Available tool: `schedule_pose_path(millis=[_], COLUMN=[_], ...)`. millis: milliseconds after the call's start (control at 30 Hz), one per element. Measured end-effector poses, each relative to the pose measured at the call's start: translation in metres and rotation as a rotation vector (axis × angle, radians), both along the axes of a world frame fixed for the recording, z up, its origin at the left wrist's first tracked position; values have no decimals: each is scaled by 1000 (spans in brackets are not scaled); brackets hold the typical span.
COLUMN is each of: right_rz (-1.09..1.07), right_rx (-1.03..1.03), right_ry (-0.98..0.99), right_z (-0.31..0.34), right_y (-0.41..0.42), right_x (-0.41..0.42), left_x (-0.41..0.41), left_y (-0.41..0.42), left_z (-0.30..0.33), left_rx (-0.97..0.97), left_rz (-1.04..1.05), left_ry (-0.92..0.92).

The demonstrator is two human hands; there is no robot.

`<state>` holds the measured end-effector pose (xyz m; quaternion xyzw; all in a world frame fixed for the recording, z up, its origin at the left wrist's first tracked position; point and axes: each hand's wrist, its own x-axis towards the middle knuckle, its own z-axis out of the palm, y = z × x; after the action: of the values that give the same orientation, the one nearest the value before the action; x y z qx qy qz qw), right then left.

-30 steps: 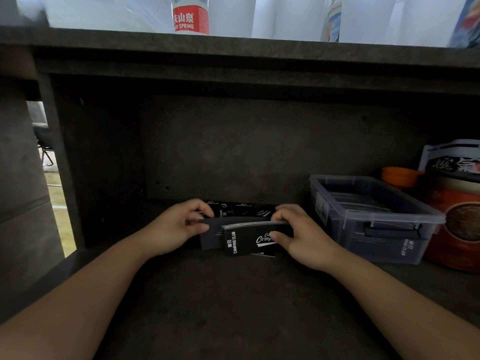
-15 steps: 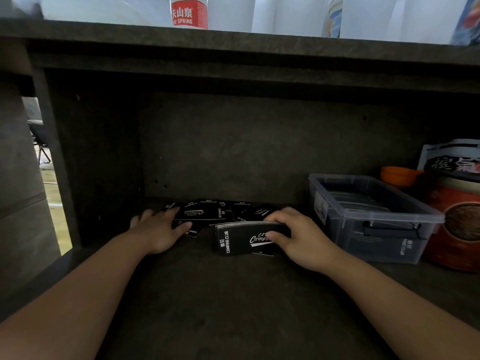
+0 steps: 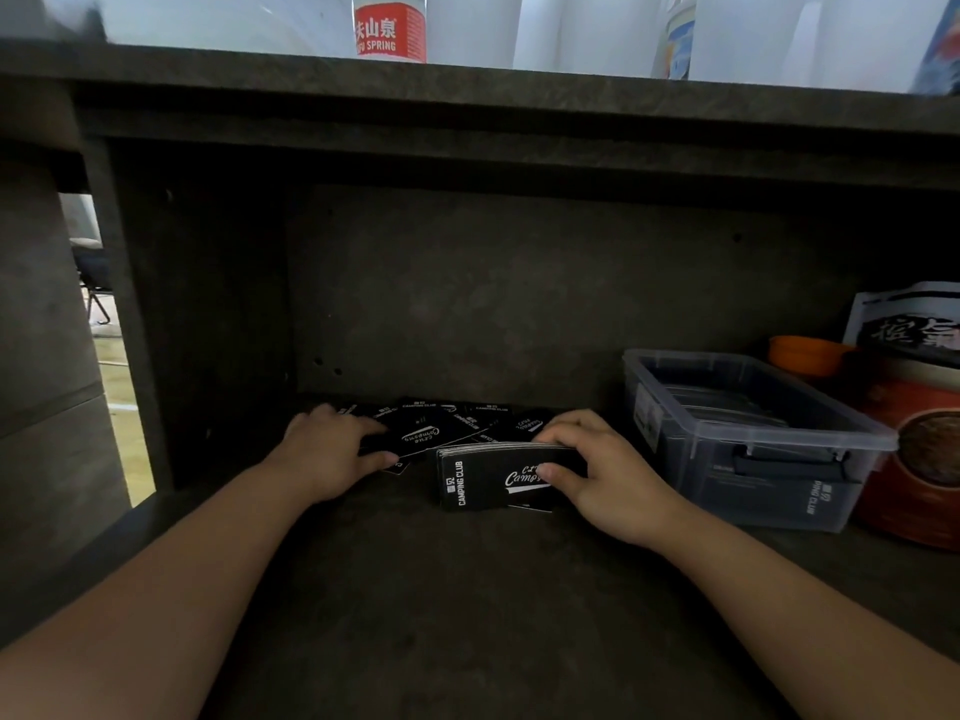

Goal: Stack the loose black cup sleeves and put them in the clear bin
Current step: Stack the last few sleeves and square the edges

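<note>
A stack of black cup sleeves (image 3: 478, 480) printed "CAMPING CLUB" stands on edge on the dark shelf, gripped by my right hand (image 3: 592, 470) with fingers over its top and thumb on its front. Behind it lie several loose black sleeves (image 3: 431, 428), spread flat near the back wall. My left hand (image 3: 332, 449) pinches the left edge of one of these loose sleeves between thumb and fingers. The clear bin (image 3: 753, 433) sits to the right with more sleeves inside it.
An orange-brown round tin (image 3: 924, 459) stands right of the bin, with an orange bowl (image 3: 805, 353) and a printed bag (image 3: 914, 324) behind. The shelf board (image 3: 467, 96) overhead is low; a red-labelled bottle (image 3: 389, 33) stands on top. A side panel closes the left.
My left hand left the stack, reached back left onto the loose sleeves and now pinches one. My right hand keeps the stack upright in about the same spot.
</note>
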<state>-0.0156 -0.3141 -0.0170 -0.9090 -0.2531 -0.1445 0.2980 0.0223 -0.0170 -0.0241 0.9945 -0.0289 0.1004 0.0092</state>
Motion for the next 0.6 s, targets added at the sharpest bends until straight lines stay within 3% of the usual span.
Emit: schedule_pose_path(millis=[67,133,267,333,400,467,533,600], right_rz=[-2,0,-41,-48,-33,-16,5,19], right_rx=[-4,3,63,78,95,108,68,38], right_ry=[8,13,44,83,98,94,47,-13], right_z=[0,0,4,4,3,2,1,0], right_y=[0,1,0,0,0,1,-1,-1], right_x=[0,-2,-5,-6,-6,-5,-3,0], left_x=[0,-1,-5,-10,-13,-17,-24,-21], left_y=[-1,0,3,3,0,-9,-21,-24], left_z=[1,0,5,8,8,5,5,2], left_rx=[-5,-130,-413,-537,-650,-794,-1136,-1338], left_rz=[-61,-89,-70,-156,-304,-419,-425,-360], left_ry=[-36,-111,-579,-697,-545,-240,66,144])
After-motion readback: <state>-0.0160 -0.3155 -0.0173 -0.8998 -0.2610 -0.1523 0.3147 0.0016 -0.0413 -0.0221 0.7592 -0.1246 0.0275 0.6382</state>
